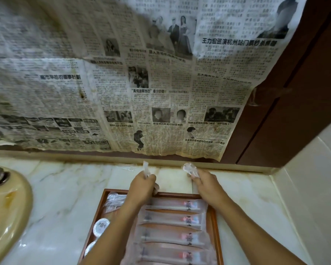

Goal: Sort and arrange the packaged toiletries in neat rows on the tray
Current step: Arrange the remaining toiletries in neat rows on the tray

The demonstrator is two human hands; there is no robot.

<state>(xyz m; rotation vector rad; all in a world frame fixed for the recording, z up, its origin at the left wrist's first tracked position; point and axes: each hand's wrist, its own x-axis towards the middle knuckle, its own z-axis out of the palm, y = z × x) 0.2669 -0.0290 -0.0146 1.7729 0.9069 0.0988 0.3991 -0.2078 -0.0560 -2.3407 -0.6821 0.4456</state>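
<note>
The long clear plastic toothbrush packets lie in a row on the right part of the brown wooden tray, one behind the other, from near to far. At the left side of the tray I see round white soap packs near me and some crumpled clear sachets at the far left corner. My left hand is past the far edge of the tray, the grip closed around a thin clear packet that stands up from my fist. My right hand is also past the far edge, the grip pinching a small crumpled clear wrapper.

I think the risk is in bringing both arms back over the tray: a forearm could brush the toothbrush packets and push the row crooked. The clear film looks slippery, so a packet may slide from my fingers onto the pale marble counter, or toward the beige basin at the left.
</note>
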